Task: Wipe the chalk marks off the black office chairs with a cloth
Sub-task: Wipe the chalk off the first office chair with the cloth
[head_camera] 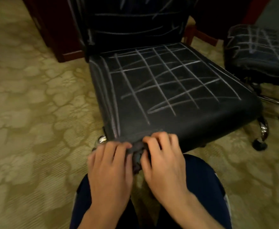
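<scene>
The fingers [119,148] of the left hand [110,167] curl over the left end of a dark cloth [138,156], and the fingers [158,139] of the right hand [163,164] curl over its right end, so both hands grip the bunched cloth between them. The cloth sits at the near edge of the black office chair's seat [176,90], touching the front lip near its left corner; part of it hangs down between the two hands.

White chalk marks [162,80] cross the seat as a rough grid of long strokes, with several parallel lines running along its left edge. More chalk lines streak the chair's backrest [135,22] at the far side. A second black chair [257,52] stands to the right, well apart from the hands, its seat also scribbled with chalk. Chrome legs and dark castors [259,144] show under the near chair on its right.

The chairs stand on a patterned beige carpet [28,113]. Dark trousered knees [205,187] frame the hands at the near edge of the view. The picture is slightly blurred.
</scene>
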`<state>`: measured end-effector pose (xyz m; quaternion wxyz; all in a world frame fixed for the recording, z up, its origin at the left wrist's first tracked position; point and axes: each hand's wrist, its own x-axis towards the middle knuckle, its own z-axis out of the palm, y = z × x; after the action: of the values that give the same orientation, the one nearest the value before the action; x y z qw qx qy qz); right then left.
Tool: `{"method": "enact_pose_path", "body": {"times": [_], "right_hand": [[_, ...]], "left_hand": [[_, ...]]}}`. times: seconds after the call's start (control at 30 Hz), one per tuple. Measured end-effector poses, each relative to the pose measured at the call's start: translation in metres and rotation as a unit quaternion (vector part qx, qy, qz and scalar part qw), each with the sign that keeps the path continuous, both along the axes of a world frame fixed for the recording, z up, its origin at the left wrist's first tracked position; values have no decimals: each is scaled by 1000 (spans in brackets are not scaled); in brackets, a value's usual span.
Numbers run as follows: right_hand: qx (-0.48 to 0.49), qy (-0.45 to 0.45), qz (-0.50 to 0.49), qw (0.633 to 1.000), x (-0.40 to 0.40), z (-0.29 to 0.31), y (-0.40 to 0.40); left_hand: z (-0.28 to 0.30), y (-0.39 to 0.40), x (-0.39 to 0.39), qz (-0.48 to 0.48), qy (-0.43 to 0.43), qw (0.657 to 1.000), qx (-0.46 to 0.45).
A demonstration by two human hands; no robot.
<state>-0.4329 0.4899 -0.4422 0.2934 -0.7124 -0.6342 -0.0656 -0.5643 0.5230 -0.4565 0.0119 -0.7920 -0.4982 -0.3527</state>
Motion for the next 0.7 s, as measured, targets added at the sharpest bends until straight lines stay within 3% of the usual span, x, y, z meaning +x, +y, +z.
{"method": "enact_pose_path", "body": {"times": [0.27, 0.57, 0.7], "right_hand": [[-6, -106, 46, 993, -26, 22, 65], [-47, -139, 53, 988, -14, 19, 15], [-38, -202, 21, 978, -12, 31, 24]], "left_hand": [[-6, 60, -30, -22, -184, 979, -82], [-19, 28, -27, -112, -220, 965, -88], [-19, 42, -20, -157, -208, 963, -67]]}}
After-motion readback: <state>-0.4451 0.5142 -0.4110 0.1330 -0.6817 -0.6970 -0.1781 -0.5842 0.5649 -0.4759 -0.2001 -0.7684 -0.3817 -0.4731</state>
